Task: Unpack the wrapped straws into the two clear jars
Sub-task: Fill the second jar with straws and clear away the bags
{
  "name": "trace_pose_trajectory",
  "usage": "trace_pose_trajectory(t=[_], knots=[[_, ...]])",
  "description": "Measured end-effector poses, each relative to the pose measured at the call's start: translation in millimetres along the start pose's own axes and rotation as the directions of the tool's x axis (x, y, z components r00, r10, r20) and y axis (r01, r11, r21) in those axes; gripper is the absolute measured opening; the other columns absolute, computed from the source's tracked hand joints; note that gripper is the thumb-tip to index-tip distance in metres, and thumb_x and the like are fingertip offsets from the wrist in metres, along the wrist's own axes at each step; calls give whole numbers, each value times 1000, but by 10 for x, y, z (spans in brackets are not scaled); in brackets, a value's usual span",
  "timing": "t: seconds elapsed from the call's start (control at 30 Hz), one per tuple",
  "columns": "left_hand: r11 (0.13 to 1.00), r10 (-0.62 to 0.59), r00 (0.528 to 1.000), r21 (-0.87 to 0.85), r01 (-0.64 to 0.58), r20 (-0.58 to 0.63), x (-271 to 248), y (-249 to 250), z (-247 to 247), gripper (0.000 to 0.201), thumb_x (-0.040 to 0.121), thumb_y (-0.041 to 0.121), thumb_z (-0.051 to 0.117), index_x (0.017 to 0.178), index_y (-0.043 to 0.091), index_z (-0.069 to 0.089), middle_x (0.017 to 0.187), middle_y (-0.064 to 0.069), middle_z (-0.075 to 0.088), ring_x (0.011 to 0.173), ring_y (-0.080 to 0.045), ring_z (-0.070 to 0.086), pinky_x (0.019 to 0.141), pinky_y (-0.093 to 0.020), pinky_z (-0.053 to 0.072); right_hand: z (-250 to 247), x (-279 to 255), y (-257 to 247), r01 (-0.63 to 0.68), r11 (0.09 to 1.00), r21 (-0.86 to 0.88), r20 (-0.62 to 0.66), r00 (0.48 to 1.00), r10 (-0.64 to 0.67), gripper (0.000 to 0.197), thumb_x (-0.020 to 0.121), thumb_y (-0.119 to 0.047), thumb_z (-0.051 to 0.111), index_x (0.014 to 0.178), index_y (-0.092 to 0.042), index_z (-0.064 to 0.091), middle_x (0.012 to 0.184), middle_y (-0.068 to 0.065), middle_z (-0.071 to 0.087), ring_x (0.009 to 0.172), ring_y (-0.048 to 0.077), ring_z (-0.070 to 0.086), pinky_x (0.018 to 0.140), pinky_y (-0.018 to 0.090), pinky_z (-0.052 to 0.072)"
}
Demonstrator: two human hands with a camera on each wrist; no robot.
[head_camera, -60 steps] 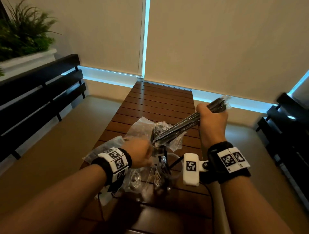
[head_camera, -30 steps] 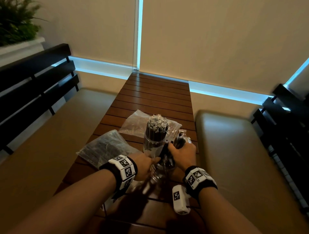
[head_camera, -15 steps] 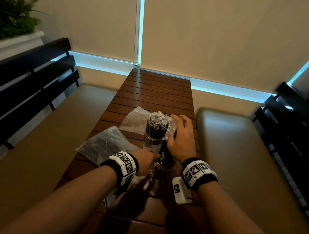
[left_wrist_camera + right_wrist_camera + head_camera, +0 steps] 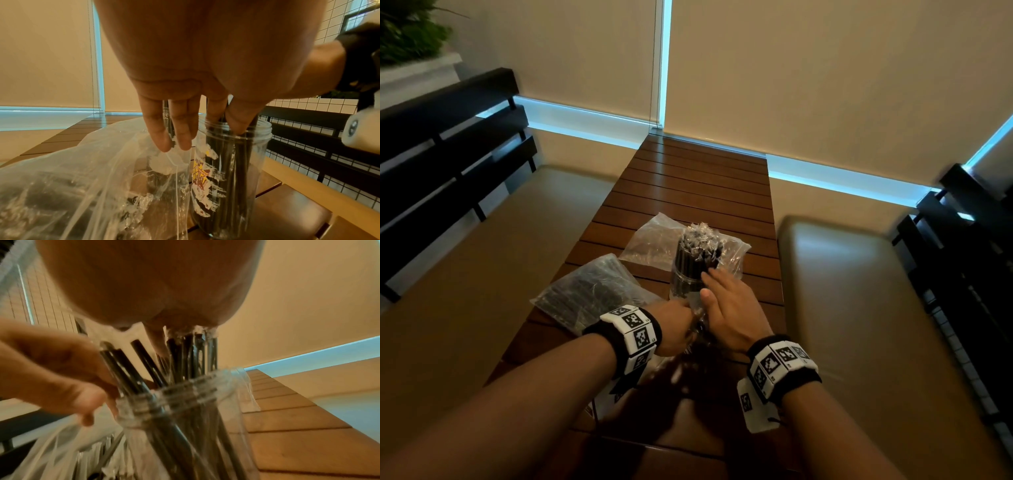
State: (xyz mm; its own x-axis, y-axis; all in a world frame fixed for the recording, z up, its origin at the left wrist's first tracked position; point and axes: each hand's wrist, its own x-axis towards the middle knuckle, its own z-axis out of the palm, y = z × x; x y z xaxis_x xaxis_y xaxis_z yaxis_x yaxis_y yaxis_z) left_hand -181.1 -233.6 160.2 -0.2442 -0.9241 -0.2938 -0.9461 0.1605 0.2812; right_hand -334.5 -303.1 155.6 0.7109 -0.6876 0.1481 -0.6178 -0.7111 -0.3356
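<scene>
Two clear jars stand on the slatted wooden table. The far jar is packed with black wrapped straws. The near jar, which has a printed label, is hidden under my hands in the head view. Black straws stick out of its mouth. My right hand lies flat on their tips, fingers straight. My left hand reaches down at the jar's rim, its thumb and one finger dipping into the mouth and pinching straws. Its other fingers hang outside the jar.
A clear bag of wrapped straws lies left of the jars, under my left wrist. A crumpled clear bag lies behind the far jar. Tan bench cushions flank the table, with dark slatted backrests beyond.
My right hand lowered a gripped bundle of straws from the air into the near jar, let go, and now lies flat on their tips. My left hand stayed at the jar.
</scene>
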Motion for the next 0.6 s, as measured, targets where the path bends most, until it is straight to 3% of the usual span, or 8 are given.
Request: trace_pose_trajectory(t=[0.13, 0.23, 0.33, 0.4, 0.43, 0.5, 0.53, 0.6], knots=[[998, -36, 996, -56, 32, -79, -49, -47, -52, 39, 90, 34, 56, 127, 24, 49, 127, -3, 52, 102, -22, 58, 88, -37, 52, 56, 6, 30, -6, 1000, 0, 34, 999, 6, 62, 98, -44, 20, 147, -15, 44, 154, 5, 39, 146, 19, 28, 118, 33, 19], [973, -218, 942, 21, 231, -257, -153, -155, -112, 69, 78, 43, 73, 134, 28, 34, 130, -3, 40, 109, -24, 53, 85, -39, 54, 2, 41, -17, -57, 990, 128, -67, 996, 66, 55, 96, -43, 33, 142, -18, 51, 145, 3, 50, 135, 18, 42, 111, 37, 33], [891, -430, 864, 32, 453, -262, -268, -359, -80, 77, 71, 52, 77, 127, 22, 34, 126, -6, 38, 106, -27, 55, 80, -40, 55, -85, 88, -172, -43, 988, 152, -274, 958, 84, 36, 92, -37, 44, 117, -23, 65, 117, -6, 62, 110, 12, 50, 90, 31, 36], [852, -516, 830, -28, 522, -212, -337, -489, 21, 58, 81, 39, 70, 124, 20, 36, 126, -7, 45, 104, -30, 58, 80, -43, 54, -179, 132, -345, 32, 994, 107, -348, 938, 7, 18, 91, -30, 51, 97, -22, 66, 96, -8, 61, 92, 10, 49, 80, 28, 36], [837, -545, 816, -65, 543, -191, -370, -538, 58, 46, 85, 32, 64, 122, 19, 40, 124, -8, 51, 104, -31, 60, 82, -44, 54, -236, 158, -448, 77, 992, 99, -316, 948, -42, 13, 91, -26, 54, 91, -20, 65, 90, -8, 59, 86, 10, 49, 77, 27, 38], [820, -573, 796, -145, 554, -196, -426, -611, 61, 24, 90, 26, 55, 112, 17, 48, 115, -9, 61, 99, -30, 62, 78, -39, 51, -297, 221, -648, 149, 981, 126, -88, 986, -138, 14, 91, -21, 54, 86, -16, 66, 85, -5, 59, 78, 11, 52, 70, 25, 43], [820, -571, 793, -188, 540, -213, -452, -641, 28, 16, 92, 25, 54, 106, 18, 52, 109, -9, 63, 96, -29, 62, 75, -36, 49, -294, 259, -739, 173, 978, 118, 62, 982, -181, 16, 90, -20, 53, 84, -14, 67, 84, -3, 61, 75, 12, 56, 68, 28, 48], [824, -561, 781, -277, 494, -274, -509, -687, -102, 3, 93, 24, 54, 92, 21, 52, 101, -9, 66, 88, -27, 62, 70, -34, 48, -230, 329, -914, 191, 979, 70, 327, 923, -203, 16, 86, -19, 54, 81, -12, 67, 80, 2, 65, 69, 18, 61, 66, 37, 56]])
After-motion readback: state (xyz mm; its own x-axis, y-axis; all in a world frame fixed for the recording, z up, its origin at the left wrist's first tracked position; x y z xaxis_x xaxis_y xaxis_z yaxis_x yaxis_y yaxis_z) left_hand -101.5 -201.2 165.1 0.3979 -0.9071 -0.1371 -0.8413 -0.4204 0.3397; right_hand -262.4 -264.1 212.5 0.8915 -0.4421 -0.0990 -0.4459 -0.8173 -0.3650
